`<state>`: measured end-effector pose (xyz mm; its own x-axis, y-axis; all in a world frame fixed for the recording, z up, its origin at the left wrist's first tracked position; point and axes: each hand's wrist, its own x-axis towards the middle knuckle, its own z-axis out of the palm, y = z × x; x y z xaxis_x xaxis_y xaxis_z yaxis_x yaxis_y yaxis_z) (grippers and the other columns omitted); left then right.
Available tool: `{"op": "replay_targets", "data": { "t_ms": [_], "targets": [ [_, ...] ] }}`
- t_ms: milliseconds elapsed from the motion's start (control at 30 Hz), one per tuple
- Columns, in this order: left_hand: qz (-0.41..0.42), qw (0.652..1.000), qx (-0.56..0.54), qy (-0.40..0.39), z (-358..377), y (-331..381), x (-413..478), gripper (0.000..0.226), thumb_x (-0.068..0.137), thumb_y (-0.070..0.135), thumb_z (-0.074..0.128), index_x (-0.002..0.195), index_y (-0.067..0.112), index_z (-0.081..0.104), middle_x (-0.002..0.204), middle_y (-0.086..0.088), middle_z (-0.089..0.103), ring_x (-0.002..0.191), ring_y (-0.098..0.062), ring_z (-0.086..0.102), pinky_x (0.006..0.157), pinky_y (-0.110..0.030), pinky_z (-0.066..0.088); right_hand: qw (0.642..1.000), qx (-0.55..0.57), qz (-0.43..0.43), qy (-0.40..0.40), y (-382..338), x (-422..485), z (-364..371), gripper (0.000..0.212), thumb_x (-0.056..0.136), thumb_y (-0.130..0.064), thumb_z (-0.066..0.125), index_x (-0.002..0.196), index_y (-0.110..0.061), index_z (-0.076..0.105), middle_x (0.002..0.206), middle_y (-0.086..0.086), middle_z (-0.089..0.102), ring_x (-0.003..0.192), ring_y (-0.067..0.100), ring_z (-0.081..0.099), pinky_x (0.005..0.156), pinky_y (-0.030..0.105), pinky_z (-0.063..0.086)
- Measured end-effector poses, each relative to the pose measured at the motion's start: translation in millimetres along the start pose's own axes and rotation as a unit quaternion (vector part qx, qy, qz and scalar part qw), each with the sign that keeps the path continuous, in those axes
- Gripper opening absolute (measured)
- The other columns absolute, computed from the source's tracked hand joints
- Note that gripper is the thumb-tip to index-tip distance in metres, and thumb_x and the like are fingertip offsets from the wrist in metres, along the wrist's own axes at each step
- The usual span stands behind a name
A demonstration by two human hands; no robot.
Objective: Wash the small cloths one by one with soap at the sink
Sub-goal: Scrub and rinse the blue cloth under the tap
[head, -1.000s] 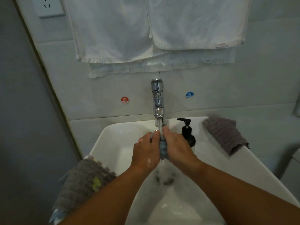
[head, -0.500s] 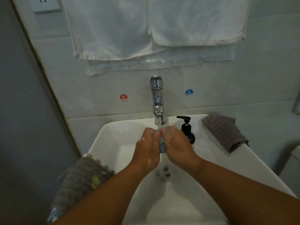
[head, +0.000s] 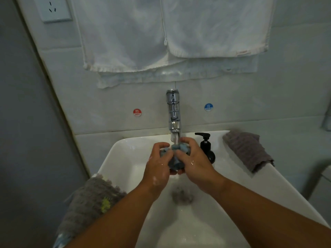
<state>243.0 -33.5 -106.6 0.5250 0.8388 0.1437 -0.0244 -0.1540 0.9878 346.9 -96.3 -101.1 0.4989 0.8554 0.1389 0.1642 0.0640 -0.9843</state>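
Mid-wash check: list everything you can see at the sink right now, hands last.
blue cloth: one, blue, bunched between both hands under the tap
tap: one, chrome, behind the sink, water running
sink: one, white
soap bottle: one, black, back rim, right of the tap
left grey cloth: one, left rim
right grey cloth: one, right rim
white towels: at least two, hanging above
hot sticker: red, wall
cold sticker: blue, wall
socket: white, upper left
left hand: grips the blue cloth
right hand: grips the blue cloth
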Motion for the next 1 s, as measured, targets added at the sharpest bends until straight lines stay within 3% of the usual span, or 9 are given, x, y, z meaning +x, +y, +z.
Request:
{"op": "replay_targets", "data": {
  "t_ms": [67,167,333,467,600,700,800,867,1000],
  "targets": [
    [0.004,0.999,-0.037,-0.033,1.7,1.1,-1.7,0.020,0.104,0.022,0.054,0.123,0.028,0.052,0.118,0.000,0.061,0.102,-0.019,0.065,0.070,-0.025,0.061,0.999,0.006,-0.018,0.035,-2.0,-1.0,-0.9,0.031,0.104,-0.023,0.052,0.132,-0.034,0.047,0.130,0.003,0.053,0.115,0.023,0.061,0.078,0.030,0.063],
    [0.026,0.999,0.013,-0.012,3.4,-3.4,0.3,0.019,0.103,0.027,0.056,0.120,0.035,0.051,0.117,0.004,0.061,0.101,-0.016,0.066,0.071,-0.022,0.060,1.000,0.006,-0.023,0.015,1.2,-0.4,-2.2,0.021,0.105,-0.029,0.051,0.125,-0.033,0.051,0.125,0.003,0.058,0.107,0.019,0.063,0.065,0.021,0.059],
    [0.036,0.994,0.070,0.072,-1.6,-5.1,4.3,0.018,0.106,0.028,0.051,0.123,0.030,0.051,0.120,-0.001,0.061,0.106,-0.019,0.064,0.094,-0.034,0.059,0.998,0.014,-0.046,-0.034,3.0,-2.4,1.4,0.030,0.101,-0.025,0.059,0.127,-0.034,0.045,0.116,-0.005,0.062,0.102,0.014,0.065,0.065,0.014,0.053],
    [0.056,0.996,0.050,0.040,-0.2,-2.0,0.7,0.017,0.105,0.026,0.052,0.121,0.029,0.052,0.116,0.000,0.061,0.100,-0.017,0.065,0.076,-0.025,0.061,0.998,-0.015,-0.043,0.041,5.6,2.0,2.5,0.019,0.104,-0.026,0.053,0.123,-0.029,0.053,0.120,0.001,0.062,0.109,0.017,0.064,0.082,0.025,0.061],
    [0.048,0.998,0.023,-0.035,1.1,-2.0,-1.5,0.025,0.104,0.017,0.055,0.126,0.027,0.053,0.115,-0.002,0.064,0.089,-0.017,0.070,0.067,-0.025,0.060,0.987,-0.099,-0.038,0.119,6.0,5.1,-2.0,0.021,0.106,-0.034,0.047,0.118,-0.021,0.058,0.106,-0.001,0.065,0.094,0.010,0.065,0.058,0.007,0.050],
    [0.046,0.998,0.030,-0.041,2.1,-2.7,-0.8,0.029,0.104,0.016,0.054,0.132,0.024,0.052,0.117,-0.008,0.064,0.087,-0.020,0.066,0.061,-0.020,0.055,0.985,-0.109,-0.022,0.136,5.8,4.9,-1.7,0.031,0.107,-0.042,0.041,0.111,-0.017,0.059,0.097,0.000,0.066,0.083,0.007,0.065,0.058,0.011,0.050],
    [0.055,0.995,0.079,-0.013,5.3,-2.8,-2.2,0.024,0.106,0.027,0.048,0.131,0.027,0.049,0.118,-0.003,0.063,0.097,-0.016,0.067,0.067,-0.018,0.059,0.991,-0.071,-0.023,0.112,6.6,3.0,-0.7,0.030,0.106,-0.045,0.040,0.110,-0.020,0.055,0.098,0.001,0.066,0.089,0.013,0.068,0.069,0.029,0.060],
    [0.069,0.988,0.141,0.010,5.5,-3.8,-1.8,0.028,0.106,0.040,0.040,0.130,0.026,0.047,0.116,0.000,0.063,0.098,-0.014,0.066,0.074,-0.016,0.058,0.997,-0.035,-0.022,0.062,6.0,0.7,1.3,0.023,0.106,-0.041,0.045,0.120,-0.024,0.051,0.107,0.001,0.064,0.097,0.016,0.068,0.062,0.023,0.057],
    [0.048,0.986,0.146,0.057,1.3,-2.5,-0.8,0.033,0.108,0.045,0.032,0.119,0.022,0.053,0.107,-0.002,0.064,0.091,-0.014,0.065,0.058,-0.016,0.052,0.999,0.008,-0.043,-0.014,4.6,-2.2,8.0,0.027,0.105,-0.033,0.050,0.131,-0.033,0.045,0.121,-0.001,0.060,0.107,0.019,0.065,0.061,0.016,0.053]
  ]
}}
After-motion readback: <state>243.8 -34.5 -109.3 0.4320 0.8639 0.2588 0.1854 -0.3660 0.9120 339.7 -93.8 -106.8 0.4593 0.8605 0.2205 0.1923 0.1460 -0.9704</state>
